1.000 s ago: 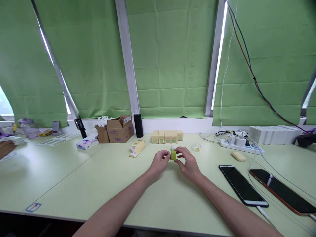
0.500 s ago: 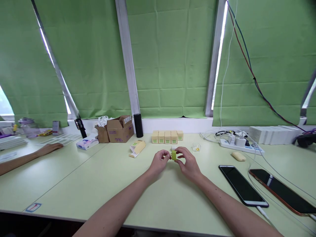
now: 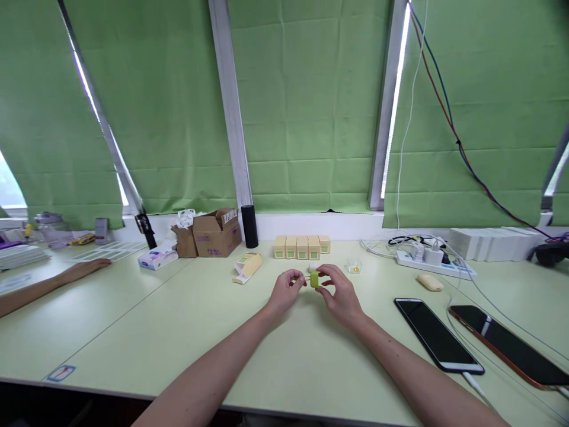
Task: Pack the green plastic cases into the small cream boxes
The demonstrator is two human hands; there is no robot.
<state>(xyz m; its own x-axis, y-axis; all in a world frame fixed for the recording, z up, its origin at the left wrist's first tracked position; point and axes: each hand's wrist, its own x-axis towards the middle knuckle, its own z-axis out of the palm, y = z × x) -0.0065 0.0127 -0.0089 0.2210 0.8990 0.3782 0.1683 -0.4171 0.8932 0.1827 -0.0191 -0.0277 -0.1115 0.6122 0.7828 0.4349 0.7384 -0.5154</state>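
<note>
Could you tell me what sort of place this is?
Probably an office-style packing bench by a window. Small yellow boxes stand in a row, cardboard cartons sit by the sill, and a power strip lies near two phones, on a long green table.

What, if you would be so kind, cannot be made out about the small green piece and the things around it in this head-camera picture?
- Small green piece: too small to identify; the right hand fingers cover its near side.
- What the left hand pinches beside it: too small, hidden by fingertips.
- Labels on the row of small boxes: too small to read.
- Contents of the cardboard box: hidden by its walls.
- Red-edged phone: cut off by the right edge.
</note>
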